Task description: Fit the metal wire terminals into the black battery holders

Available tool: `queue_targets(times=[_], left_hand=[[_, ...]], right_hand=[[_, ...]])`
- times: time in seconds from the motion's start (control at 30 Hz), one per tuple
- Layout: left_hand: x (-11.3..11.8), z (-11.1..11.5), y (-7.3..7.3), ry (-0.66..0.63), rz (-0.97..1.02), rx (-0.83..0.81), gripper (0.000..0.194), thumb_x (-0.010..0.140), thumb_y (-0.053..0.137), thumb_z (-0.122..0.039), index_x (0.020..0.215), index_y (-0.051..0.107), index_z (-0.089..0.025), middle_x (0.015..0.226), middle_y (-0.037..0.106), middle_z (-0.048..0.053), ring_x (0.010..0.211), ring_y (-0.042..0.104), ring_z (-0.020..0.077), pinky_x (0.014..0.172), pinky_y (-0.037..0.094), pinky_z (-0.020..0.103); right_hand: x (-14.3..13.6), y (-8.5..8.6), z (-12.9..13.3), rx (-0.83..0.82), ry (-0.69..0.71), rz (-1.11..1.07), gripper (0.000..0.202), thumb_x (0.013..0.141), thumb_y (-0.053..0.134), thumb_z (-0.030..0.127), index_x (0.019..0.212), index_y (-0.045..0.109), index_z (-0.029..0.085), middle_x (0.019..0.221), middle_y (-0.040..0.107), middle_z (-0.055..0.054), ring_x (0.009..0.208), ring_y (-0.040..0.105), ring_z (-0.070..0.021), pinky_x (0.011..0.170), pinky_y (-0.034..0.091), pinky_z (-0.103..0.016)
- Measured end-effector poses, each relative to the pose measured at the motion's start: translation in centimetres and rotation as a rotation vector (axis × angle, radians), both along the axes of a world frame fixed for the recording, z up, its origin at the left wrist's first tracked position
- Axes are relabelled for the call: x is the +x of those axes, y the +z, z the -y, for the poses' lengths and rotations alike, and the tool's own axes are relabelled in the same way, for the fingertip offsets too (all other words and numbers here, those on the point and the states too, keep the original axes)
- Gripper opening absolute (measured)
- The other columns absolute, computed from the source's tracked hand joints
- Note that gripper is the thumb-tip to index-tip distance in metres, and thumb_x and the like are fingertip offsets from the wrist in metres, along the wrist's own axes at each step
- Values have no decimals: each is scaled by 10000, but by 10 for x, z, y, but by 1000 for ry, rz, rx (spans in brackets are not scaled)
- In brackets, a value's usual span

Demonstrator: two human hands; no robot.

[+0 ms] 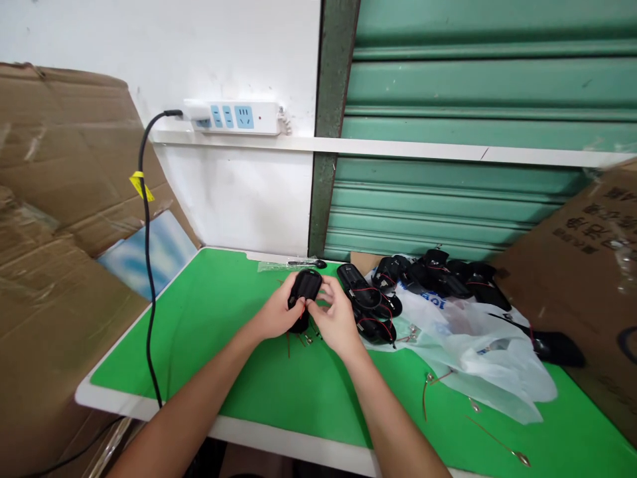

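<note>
- Left hand (pixel 277 315), just left of frame centre, wraps closed around the black housing (pixel 304 289) over the green table (pixel 199 332); it should keep it steady.
- Right hand (pixel 336 318) pinches the housing's lower edge; fingertips should work gently, sparing the red wires (pixel 298 340).
- Spare housings (pixel 438 273) lie centre-right on a white bag (pixel 478 352).

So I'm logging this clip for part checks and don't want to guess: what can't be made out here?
- Black part: the left hand and right hand cover its lower half in the head view.
- Loose pins under the hands: too small to identify.
- Plastic bag print: folds hide most letters.
- Cardboard box: cut off by the right edge.
- Black cable: its lower end drops behind the table edge.
</note>
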State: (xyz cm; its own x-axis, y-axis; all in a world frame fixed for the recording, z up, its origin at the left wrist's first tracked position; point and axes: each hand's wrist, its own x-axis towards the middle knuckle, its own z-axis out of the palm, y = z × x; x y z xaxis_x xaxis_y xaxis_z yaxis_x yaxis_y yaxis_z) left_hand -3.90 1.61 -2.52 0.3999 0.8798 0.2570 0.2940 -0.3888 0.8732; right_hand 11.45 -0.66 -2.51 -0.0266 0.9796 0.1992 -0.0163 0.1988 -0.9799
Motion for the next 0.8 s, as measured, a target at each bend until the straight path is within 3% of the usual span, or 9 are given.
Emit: queue_targets(times=[0.2,0.47,0.8], left_hand=[[-1,-1,-4,-28,25,-2,448,927,496,-224,1366,449,-146,1283,606,127,1253,544,278,1141,419,457],[-11,-6,-4,-161,75,-95,604,962,468,-257,1527,274,-166,1512,463,139,1427,413,274,1222,318,460],[-13,-2,1,-207,7,-52,633,1005,451,-310,1577,214,-183,1537,438,153,1444,391,277,1241,290,488]], right_hand=[[4,0,-2,-10,10,12,391,732,658,225,1104,538,245,1113,728,-61,902,704,-181,608,531,-236],[10,-1,-6,-56,36,-65,520,706,663,199,1212,554,244,1115,730,-57,910,707,-185,676,553,-264],[7,-3,-7,-44,2,-87,311,818,666,343,1105,619,232,1103,752,-63,838,711,-194,730,585,-316]])
